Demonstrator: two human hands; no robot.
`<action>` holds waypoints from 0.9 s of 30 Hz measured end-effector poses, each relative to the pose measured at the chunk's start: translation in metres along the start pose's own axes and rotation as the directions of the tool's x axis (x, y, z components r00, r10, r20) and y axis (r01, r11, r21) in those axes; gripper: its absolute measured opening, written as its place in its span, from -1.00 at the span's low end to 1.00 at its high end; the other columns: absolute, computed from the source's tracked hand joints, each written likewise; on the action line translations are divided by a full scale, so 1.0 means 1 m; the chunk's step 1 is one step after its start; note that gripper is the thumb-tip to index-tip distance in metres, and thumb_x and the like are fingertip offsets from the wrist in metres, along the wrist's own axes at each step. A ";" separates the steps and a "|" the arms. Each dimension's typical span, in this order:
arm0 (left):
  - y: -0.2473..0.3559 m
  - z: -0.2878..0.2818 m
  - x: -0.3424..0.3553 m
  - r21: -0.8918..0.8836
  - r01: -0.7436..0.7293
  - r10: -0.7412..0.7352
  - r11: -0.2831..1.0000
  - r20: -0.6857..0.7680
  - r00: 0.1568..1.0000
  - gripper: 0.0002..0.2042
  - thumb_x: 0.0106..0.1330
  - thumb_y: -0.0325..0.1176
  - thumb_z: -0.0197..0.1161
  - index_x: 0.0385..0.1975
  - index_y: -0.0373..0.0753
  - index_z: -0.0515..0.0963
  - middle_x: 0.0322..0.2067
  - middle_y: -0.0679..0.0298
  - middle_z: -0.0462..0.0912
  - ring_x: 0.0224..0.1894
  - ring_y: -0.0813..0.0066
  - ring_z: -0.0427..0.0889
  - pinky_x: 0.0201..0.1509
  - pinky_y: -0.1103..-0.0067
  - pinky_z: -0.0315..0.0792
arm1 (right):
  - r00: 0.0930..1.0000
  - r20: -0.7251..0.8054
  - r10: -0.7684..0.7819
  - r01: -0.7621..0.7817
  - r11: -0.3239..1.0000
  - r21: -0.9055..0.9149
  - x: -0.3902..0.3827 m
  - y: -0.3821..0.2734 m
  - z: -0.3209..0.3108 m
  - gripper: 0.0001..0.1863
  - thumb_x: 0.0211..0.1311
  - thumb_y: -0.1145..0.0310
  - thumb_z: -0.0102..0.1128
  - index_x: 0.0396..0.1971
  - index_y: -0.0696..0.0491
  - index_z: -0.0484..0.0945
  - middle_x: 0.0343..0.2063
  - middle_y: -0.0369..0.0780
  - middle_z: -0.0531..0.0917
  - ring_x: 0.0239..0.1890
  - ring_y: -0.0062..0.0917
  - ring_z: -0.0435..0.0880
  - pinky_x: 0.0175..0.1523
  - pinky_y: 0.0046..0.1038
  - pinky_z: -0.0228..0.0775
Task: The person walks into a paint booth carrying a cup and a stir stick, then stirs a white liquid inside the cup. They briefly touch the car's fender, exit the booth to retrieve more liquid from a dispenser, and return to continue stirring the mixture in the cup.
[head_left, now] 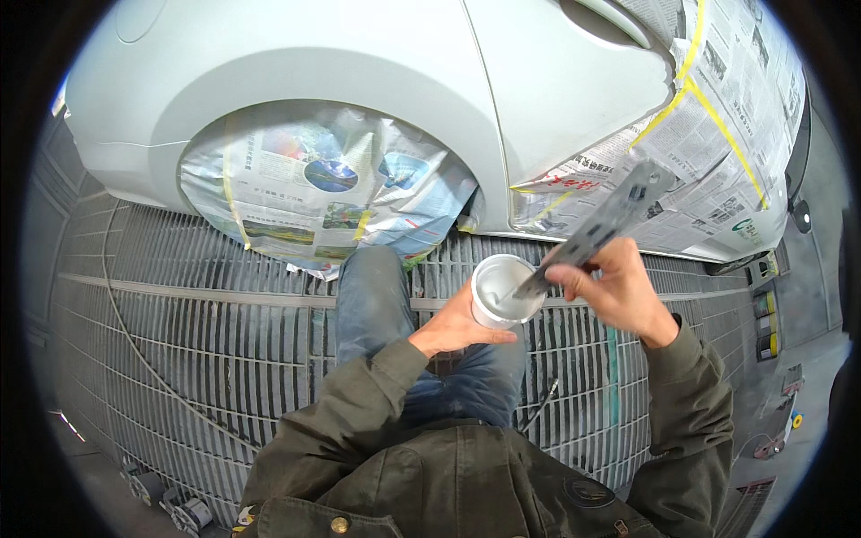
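My left hand (pixel 459 325) is wrapped round a white cup (pixel 482 311) above my knees. Inside the cup lies a pale whitish liquid (pixel 496 285). My right hand (pixel 619 289) grips a long, flat grey stir stick (pixel 605 218) with dark slots or marks along it. The stick slants from upper right down to the cup, its lower end at or inside the rim; how deep it dips I cannot tell. In front of me is a white car body (pixel 350 49), its wheel covered with masking newspaper (pixel 309 179).
More newspaper (pixel 717 117) with yellow tape covers the car's right part. Under me is a slatted metal floor grating (pixel 251 359). A thin hose (pixel 148 363) curves across it at left. Several small items stand along the right wall, among them a yellow tape roll (pixel 797 420).
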State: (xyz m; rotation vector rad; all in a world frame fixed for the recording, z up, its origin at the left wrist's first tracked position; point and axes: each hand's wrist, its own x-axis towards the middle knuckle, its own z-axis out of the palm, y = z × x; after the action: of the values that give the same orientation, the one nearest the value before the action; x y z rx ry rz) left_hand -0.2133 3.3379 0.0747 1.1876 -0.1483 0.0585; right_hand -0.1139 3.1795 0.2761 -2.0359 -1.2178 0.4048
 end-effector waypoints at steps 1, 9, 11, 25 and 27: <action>-0.001 0.001 0.000 -0.009 -0.004 0.004 1.000 -0.004 1.000 -0.06 -0.06 -0.44 0.66 0.38 -0.26 0.25 0.24 0.26 0.47 0.29 0.47 0.41 0.41 0.46 0.27 | 0.999 0.045 -0.025 0.025 1.000 0.014 -0.005 -0.003 0.000 -0.85 0.31 0.45 0.36 -0.26 0.24 0.70 -0.49 -0.22 0.69 -0.54 -0.62 0.64 -0.44 -0.55 0.47; -0.018 -0.014 0.000 0.233 -0.085 0.083 0.969 0.016 0.996 -0.05 -0.15 -0.45 0.68 0.35 -0.22 0.28 0.22 0.27 0.48 0.29 0.43 0.44 0.39 0.41 0.32 | 0.955 0.039 -0.295 0.297 0.943 -0.148 -0.005 -0.002 -0.001 -0.84 0.24 0.43 0.41 -0.24 0.16 0.71 -0.44 -0.18 0.72 -0.43 -0.50 0.68 -0.36 -0.44 0.48; -0.021 -0.014 0.004 0.239 -0.117 0.117 0.964 0.014 0.993 -0.09 -0.15 -0.46 0.66 0.32 -0.22 0.32 0.18 0.26 0.47 0.27 0.41 0.43 0.39 0.41 0.30 | 0.951 0.074 -0.300 0.307 0.944 -0.123 -0.014 0.007 0.005 -0.85 0.24 0.45 0.40 -0.21 0.13 0.72 -0.45 -0.21 0.72 -0.45 -0.50 0.67 -0.37 -0.44 0.46; -0.028 -0.005 0.007 0.264 -0.125 0.192 0.956 -0.246 0.950 -0.19 -0.13 -0.46 0.63 0.22 -0.24 0.38 0.08 0.20 0.43 0.21 0.32 0.44 0.36 0.43 0.28 | 0.977 -0.212 0.023 0.002 0.993 0.115 -0.046 0.013 0.046 -0.68 0.40 0.46 0.23 0.10 0.15 0.53 -0.31 -0.21 0.70 -0.44 -0.67 0.65 -0.35 -0.52 0.50; -0.028 -0.006 0.006 0.436 -0.127 0.258 0.891 -0.257 0.931 -0.19 -0.14 -0.46 0.64 0.22 -0.24 0.38 0.07 0.22 0.44 0.20 0.33 0.45 0.34 0.43 0.30 | 0.928 -0.371 0.035 0.046 0.978 0.205 -0.043 0.010 0.051 -0.74 0.39 0.50 0.21 0.04 0.19 0.53 -0.35 -0.22 0.68 -0.44 -0.66 0.66 -0.38 -0.55 0.50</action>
State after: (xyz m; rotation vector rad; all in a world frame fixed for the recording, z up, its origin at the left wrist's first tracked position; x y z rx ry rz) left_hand -0.2035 3.3327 0.0471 1.5678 0.0261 0.4734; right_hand -0.1591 3.1613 0.2300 -1.8213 -0.9055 0.1248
